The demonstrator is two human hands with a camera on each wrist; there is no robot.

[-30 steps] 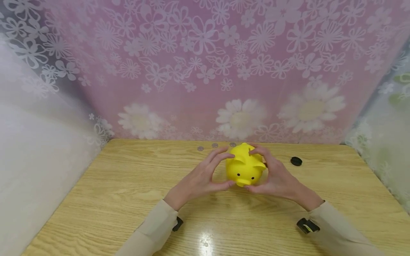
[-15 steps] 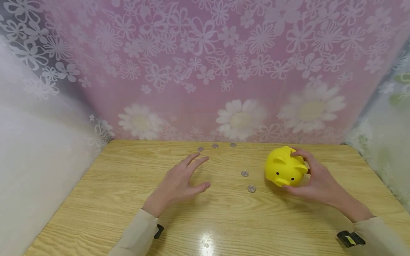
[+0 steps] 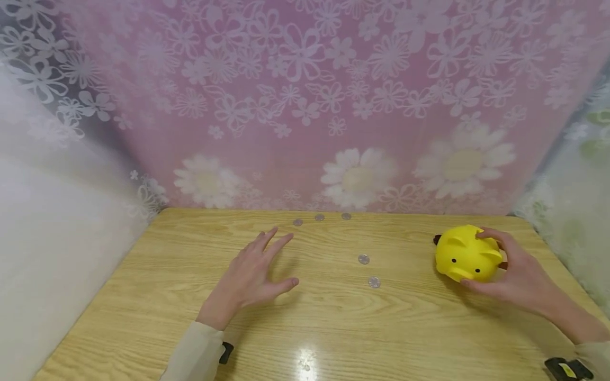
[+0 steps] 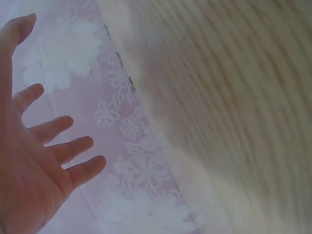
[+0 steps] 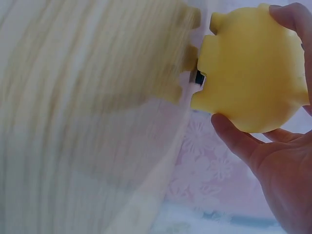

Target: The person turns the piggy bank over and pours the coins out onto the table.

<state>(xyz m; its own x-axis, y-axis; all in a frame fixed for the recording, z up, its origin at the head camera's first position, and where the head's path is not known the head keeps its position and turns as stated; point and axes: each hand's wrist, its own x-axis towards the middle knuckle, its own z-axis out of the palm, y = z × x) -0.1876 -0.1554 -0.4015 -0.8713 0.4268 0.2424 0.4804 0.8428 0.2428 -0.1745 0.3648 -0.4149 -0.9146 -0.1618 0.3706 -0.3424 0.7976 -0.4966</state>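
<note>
A yellow piggy bank [image 3: 467,254] is at the right of the table in the head view. My right hand [image 3: 524,278] grips it from its right side, thumb near the snout and fingers at the top. In the right wrist view, the piggy bank's feet [image 5: 207,53] face the tabletop with a narrow gap under them. My left hand [image 3: 240,283] is over the left-centre of the table, its fingers [image 4: 73,148] spread and holding nothing. Two silver coins, a farther coin [image 3: 364,259] and a nearer coin [image 3: 374,282], lie between the hands.
Three more coins lie along the back edge, the middle coin [image 3: 319,217] among them. Part of a black round object [image 3: 436,239] shows behind the piggy bank. A floral curtain [image 3: 286,132] hangs behind the wooden table [image 3: 305,328].
Both hands were on the piggy bank at first. My left hand has let go and moved left; my right hand has carried the piggy bank right, uncovering two coins.
</note>
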